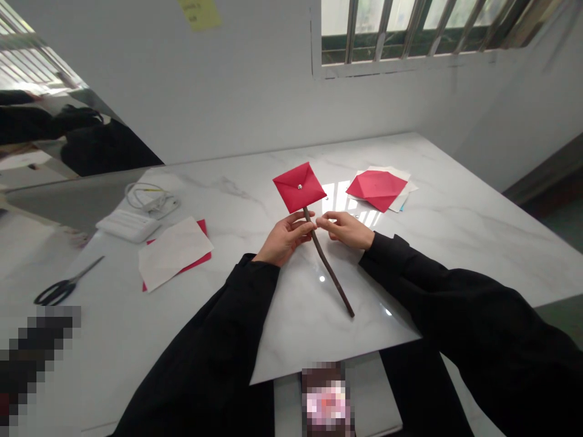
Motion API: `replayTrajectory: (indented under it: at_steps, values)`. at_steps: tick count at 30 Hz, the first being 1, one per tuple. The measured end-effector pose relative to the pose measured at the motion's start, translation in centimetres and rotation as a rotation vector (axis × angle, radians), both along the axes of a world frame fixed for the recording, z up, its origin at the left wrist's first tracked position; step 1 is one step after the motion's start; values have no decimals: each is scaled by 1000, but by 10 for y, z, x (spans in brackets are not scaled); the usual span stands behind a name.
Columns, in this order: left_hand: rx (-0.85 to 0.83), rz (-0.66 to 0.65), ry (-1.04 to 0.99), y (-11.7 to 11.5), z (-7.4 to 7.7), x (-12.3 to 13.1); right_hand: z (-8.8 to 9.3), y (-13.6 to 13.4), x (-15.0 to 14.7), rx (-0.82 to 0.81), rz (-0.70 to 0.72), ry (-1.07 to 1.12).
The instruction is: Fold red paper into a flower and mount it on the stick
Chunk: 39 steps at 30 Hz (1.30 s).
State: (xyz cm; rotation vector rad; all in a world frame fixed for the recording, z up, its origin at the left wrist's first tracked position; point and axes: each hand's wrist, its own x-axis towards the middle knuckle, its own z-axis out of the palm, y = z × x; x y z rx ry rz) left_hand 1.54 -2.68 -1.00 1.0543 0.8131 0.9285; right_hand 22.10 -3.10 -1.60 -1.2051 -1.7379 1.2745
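A thin dark twig [330, 270] rises from the marble tabletop [437, 255], and a square of folded red paper [299, 187] with a small silver stud at its centre sits at its top. My left hand [285, 238] grips the twig just below the paper. My right hand [346, 229] reaches in from the other side, its fingertips gathered together against the twig. Black sleeves cover both forearms. The twig's lower end angles down towards the table's near edge.
A folded red paper [376, 189] lies on white sheets at the back. To the left are a white sheet over red paper [173, 255], black-handled scissors [64, 288], a white box [127, 226] and a white cable [152, 200]. Pixelated objects sit at the near edge.
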Motion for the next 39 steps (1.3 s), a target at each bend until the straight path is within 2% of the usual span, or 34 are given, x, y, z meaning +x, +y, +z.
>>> replayTrajectory:
  at_steps: [3, 5, 9, 15, 21, 29, 35, 39]
  values:
    - [-20, 10, 21, 0, 0, 0, 3, 5, 6, 11, -203, 4]
    - [-20, 9, 36, 0, 0, 0, 3, 7, 8, 9, -256, 22]
    - [19, -21, 66, -1, -1, 1, 2, 8, 9, -8, -218, 83]
    - [57, -32, 72, -1, -3, 1, 0, 10, 11, -30, -74, 62]
    - [59, -31, 84, 0, -4, 0, 0, 9, 8, -32, -194, 126]
    - [94, -76, 109, 1, -4, -1, 0, 8, 7, -28, -262, 195]
    - [77, -63, 112, 0, -4, -3, -1, 11, 10, 9, -130, 110]
    - [50, -32, 102, 0, -2, -3, -2, 12, 9, 29, -221, 126]
